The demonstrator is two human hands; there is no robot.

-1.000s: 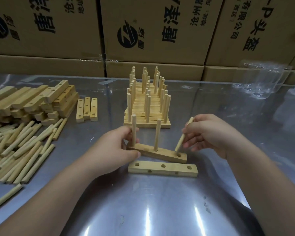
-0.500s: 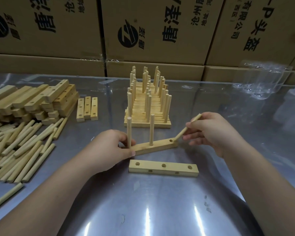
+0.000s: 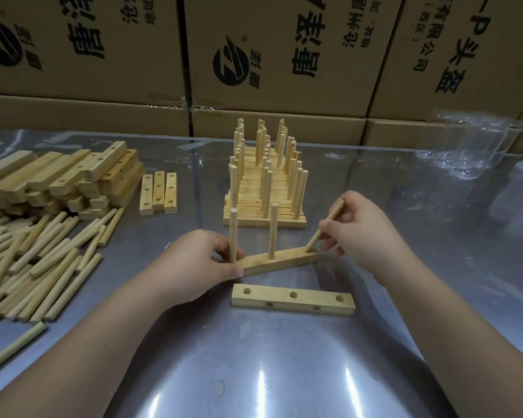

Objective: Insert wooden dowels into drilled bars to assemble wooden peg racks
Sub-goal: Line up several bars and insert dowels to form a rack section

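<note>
- The left hand (image 3: 200, 260) grips the left end of the pale drilled wooden bar (image 3: 284, 260), thumb on the near face and fingers curled behind. The bar sits on the shiny metal table (image 3: 284, 372), skewed, its right end pointing away from the person.
- Two round wooden dowels (image 3: 273, 230) stand upright in its left and middle holes.
- The right hand (image 3: 363, 230) pinches a third wooden dowel (image 3: 325, 227) between thumb and fingertips. It leans to the right, with its lower tip at the mouth of the last hole.
- To seat it well, the dowel should probably be brought upright before any push. Driven at this lean, it would likely jam against the hole's edge or lever the bar.
- The left hand would do best to press the bar flat, so the far end cannot lift or swing.
- A slight twist while pressing straight down should ease a tight fit. It is probably home when it matches its neighbours' height.
- A second, empty three-hole wooden bar (image 3: 293, 300) lies just in front, and the stack of finished peg racks (image 3: 264, 188) stands behind.
</note>
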